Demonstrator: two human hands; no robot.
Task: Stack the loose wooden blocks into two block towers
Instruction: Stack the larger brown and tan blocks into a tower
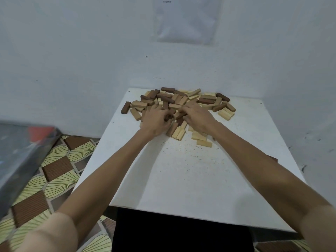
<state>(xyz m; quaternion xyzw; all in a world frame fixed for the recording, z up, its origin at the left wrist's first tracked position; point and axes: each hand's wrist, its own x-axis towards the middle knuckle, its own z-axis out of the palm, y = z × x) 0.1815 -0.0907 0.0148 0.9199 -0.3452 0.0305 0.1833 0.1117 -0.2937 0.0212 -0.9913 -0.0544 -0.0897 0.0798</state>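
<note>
At the far left a blurred grey slab (21,157) leans over floor tiles (60,171) patterned with pale fans and brown ribbed squares. Next comes the white table (190,179), pushed into a corner of the wall (72,51). Its near surface is speckled with small dark flecks.

The wooden blocks (181,99) lie in a loose heap at the table's far end, pale and dark brown ones mixed, many crossed over each other. At the heap's left edge one dark block (125,107) lies on its long edge, just beside the pale ones.

The left hand (156,119) rests palm down on the near left part of the heap, its fingers bent in among the blocks. Whether they actually grip one cannot be told (the fingertips are blurred and partly buried).

High on the wall above the heap hangs a sheet of paper (185,19), its print too blurred to read.

The right hand (197,115) lies just beside the left, also palm down on the heap, fingers curled toward a few dark pieces between the two hands. Again, a hold on any of them cannot be made out. Both forearms reach out across the table.

Below the hands a row of pale blocks (179,133) lies side by side, and a single pale block (204,143) sits nearest the person. At the heap's right edge a small cluster of pale blocks (226,113) lies packed together.
</note>
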